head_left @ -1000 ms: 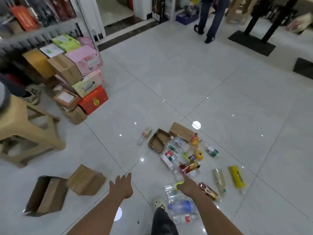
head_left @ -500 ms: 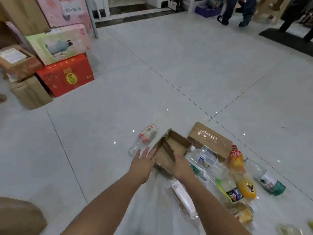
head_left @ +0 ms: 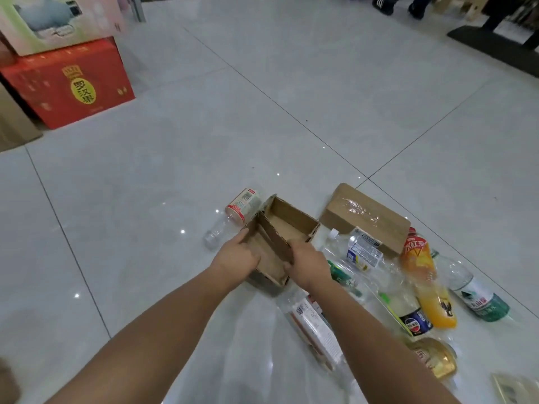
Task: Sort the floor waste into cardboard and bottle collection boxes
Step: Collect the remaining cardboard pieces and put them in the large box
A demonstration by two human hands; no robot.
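Observation:
A small open cardboard box (head_left: 287, 225) lies on the tiled floor at the centre. My left hand (head_left: 237, 256) grips its left wall and my right hand (head_left: 307, 262) grips its near right wall. A taped flat cardboard box (head_left: 366, 218) lies just right of it. A clear bottle with a red-and-white label (head_left: 236, 211) lies touching the open box's left side. Several plastic bottles sprawl to the right, among them an orange one (head_left: 427, 281), a green-labelled one (head_left: 474, 290) and a clear one (head_left: 313, 325) under my right forearm.
A red carton (head_left: 68, 83) with a pale printed box (head_left: 55, 21) on top stands at the far left, beside a brown box (head_left: 13, 123). A person's shoes (head_left: 398, 7) and a black stand base (head_left: 495, 42) are at the far right.
I have moved closer to the pile. Both hands have gone from reaching to closing on the walls of the open cardboard box.

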